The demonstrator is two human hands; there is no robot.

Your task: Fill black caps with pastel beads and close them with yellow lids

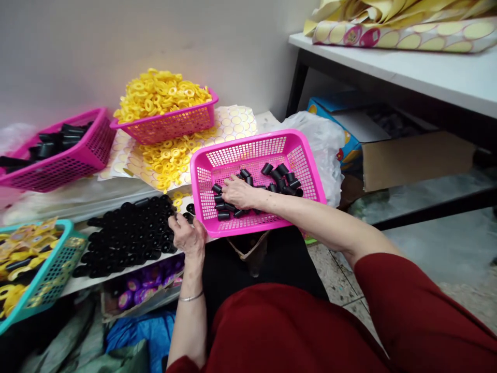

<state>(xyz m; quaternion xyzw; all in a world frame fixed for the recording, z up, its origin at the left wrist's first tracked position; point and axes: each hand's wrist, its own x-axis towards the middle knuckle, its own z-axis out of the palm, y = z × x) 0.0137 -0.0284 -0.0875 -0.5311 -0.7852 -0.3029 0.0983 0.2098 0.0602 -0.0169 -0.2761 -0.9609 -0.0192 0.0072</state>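
Note:
A pink plastic basket [298, 155] rests tilted on my lap and holds several short black tubes [280, 176]. My right hand [238, 192] reaches into it, fingers curled over the black tubes at its left side. My left hand [188, 235] is at the basket's near-left corner, fingers bent beside a packed block of upright black tubes [128, 235] on a white board. Whether the left fingers hold a tube is hidden.
A pink basket of yellow rings [166, 106] stands behind, with loose yellow rings [171, 158] spilled on sticker sheets. Another pink basket [58, 150] with black tubes sits far left. A teal basket [42, 264] is at near left. A white table [427, 72] stands right.

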